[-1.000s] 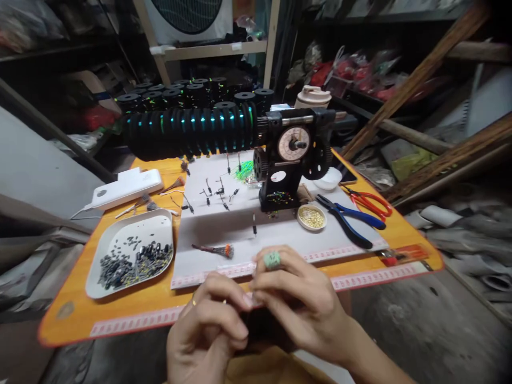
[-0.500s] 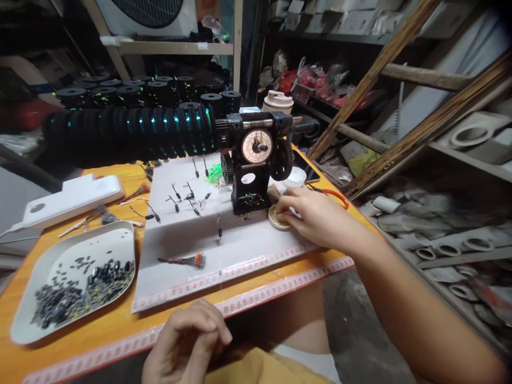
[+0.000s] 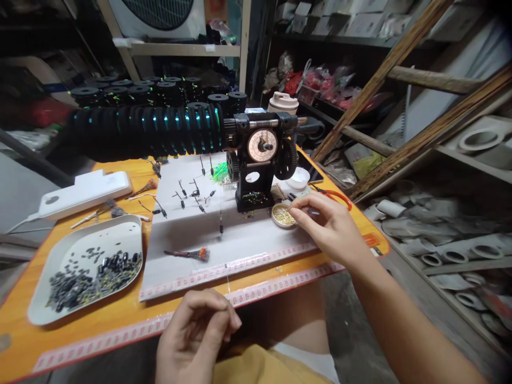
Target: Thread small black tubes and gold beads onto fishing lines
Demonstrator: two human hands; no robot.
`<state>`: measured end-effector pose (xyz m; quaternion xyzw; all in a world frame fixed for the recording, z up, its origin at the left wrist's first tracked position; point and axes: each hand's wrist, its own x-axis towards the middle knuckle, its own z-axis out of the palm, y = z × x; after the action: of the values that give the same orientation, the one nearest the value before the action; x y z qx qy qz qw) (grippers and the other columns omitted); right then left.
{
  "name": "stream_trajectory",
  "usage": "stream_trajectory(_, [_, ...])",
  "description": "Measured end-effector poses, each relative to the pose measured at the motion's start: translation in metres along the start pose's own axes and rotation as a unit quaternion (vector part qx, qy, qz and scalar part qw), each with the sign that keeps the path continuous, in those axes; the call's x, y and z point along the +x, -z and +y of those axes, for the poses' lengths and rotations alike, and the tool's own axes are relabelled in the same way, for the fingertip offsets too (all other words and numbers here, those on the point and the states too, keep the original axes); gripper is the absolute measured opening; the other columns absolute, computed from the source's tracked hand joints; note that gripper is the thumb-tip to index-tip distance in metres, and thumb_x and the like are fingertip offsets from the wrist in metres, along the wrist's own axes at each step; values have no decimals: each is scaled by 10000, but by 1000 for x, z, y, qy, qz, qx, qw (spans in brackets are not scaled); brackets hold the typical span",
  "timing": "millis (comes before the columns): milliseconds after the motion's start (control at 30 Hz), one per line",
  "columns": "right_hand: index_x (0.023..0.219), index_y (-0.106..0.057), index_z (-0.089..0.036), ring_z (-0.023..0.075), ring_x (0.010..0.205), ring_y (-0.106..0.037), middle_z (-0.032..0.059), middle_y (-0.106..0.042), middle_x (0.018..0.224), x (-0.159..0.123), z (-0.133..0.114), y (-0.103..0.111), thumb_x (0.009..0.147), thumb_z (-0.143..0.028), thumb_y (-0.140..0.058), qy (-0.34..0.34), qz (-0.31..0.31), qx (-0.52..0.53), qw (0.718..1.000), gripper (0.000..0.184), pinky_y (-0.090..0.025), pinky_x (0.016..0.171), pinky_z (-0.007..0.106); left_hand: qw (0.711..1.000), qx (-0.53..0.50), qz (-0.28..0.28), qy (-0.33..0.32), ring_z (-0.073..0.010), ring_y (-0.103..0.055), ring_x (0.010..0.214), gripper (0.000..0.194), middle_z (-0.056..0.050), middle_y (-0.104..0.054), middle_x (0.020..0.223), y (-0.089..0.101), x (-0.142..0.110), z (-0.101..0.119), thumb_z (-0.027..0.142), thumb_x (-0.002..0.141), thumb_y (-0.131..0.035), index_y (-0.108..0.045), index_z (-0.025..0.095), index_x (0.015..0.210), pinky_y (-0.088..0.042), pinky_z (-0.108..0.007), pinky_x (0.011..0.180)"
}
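Observation:
My left hand (image 3: pixel 198 336) is low at the table's front edge, fingers curled and thumb pressed against them; whatever they pinch is too small to make out. A thin clear line (image 3: pixel 228 282) runs down the board towards it, with a small black piece (image 3: pixel 221 228) on the line higher up. At the right, my right hand (image 3: pixel 326 226) is in a pinch just above the rim of a small round dish (image 3: pixel 283 224) of tiny gold beads. Its fingertips hide what they may hold. Behind the dish stands a black winding machine (image 3: pixel 255 186) with a dial.
A white tray (image 3: pixel 86 226) of small black pieces lies at the left, near a white power strip (image 3: pixel 86 192). A brush-like bundle with orange tips (image 3: pixel 196 254) and several black pieces lie on the white board (image 3: pixel 176 280). Orange-handled pliers (image 3: pixel 338 198) and a white cup (image 3: pixel 298 177) are at the right.
My right hand has drawn back from inside the bead dish to its right rim, uncovering the gold beads. The left hand keeps its curled pose. The whole view has shifted slightly.

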<state>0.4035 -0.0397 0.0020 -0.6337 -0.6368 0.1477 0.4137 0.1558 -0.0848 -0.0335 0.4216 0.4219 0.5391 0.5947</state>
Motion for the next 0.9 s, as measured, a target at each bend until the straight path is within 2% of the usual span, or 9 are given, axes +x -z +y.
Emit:
stream_trajectory(133, [886,-548,-212,106,489,-489,-47,-510,642,-34,-21,-20,1020,-394,-488,-42,-49,147,987,234,-410,456,231,998,-10,12,66,-98,-621,561,291,25,-686,616,-10,-3,0,383,773,-839,-627,213,877,-472,-157,536])
stream_trajectory(167, [871,-535,-213,100,482,-501,-48,-521,644,-43,-28,-28,1023,-405,-488,-58,-68,200,976,249,-428,454,225,997,-20,8,72,-102,-628,566,305,26,-691,614,-12,-4,0,388,779,-833,-613,219,905,-473,-161,540])
stream_trajectory(233, [844,-548,-209,92,507,-552,-32,-583,691,-60,-40,-43,1005,-395,-544,-103,-97,330,933,246,-482,506,226,996,-45,-4,79,-101,-635,570,318,35,-690,611,-14,-6,-1,386,790,-824,-590,227,936,-472,-163,546])
stream_trajectory(300, [838,-583,-211,95,541,-605,-20,-629,734,-73,-50,-56,979,-360,-603,-127,-91,404,901,206,-523,552,229,994,-68,-14,87,-97,-638,575,322,45,-686,612,-13,-8,-1,382,799,-819,-578,232,953,-473,-165,556])
stream_trajectory(333, [844,-600,-216,98,552,-624,-17,-640,754,-78,-53,-61,971,-340,-619,-126,-78,414,898,178,-539,561,229,993,-76,-18,90,-97,-640,577,327,50,-684,611,-12,-9,-2,378,800,-819,-575,235,964,-473,-167,559])
stream_trajectory(467, [893,-647,-237,99,575,-659,-6,-631,844,-86,-61,-71,964,-245,-624,-92,-53,392,914,75,-586,603,238,991,-93,-22,90,-107,-660,595,337,50,-688,619,-6,-13,-1,358,808,-819,-564,236,992,-473,-179,564])
stream_trajectory(700, [864,-676,-257,135,712,-632,-4,-637,765,-85,-64,-73,933,-189,-646,-21,-20,286,958,101,-551,612,217,989,-115,-23,90,-89,-659,600,322,59,-680,629,-2,-13,1,336,826,-809,-558,238,1001,-481,-164,577])
stream_trajectory(900, [853,-678,-252,155,749,-628,0,-684,767,-85,-64,-72,917,-171,-656,1,-4,237,972,106,-536,701,261,991,-106,-33,80,-98,-656,613,301,47,-684,644,-1,-13,0,320,853,-783,-553,237,1029,-494,-176,591])
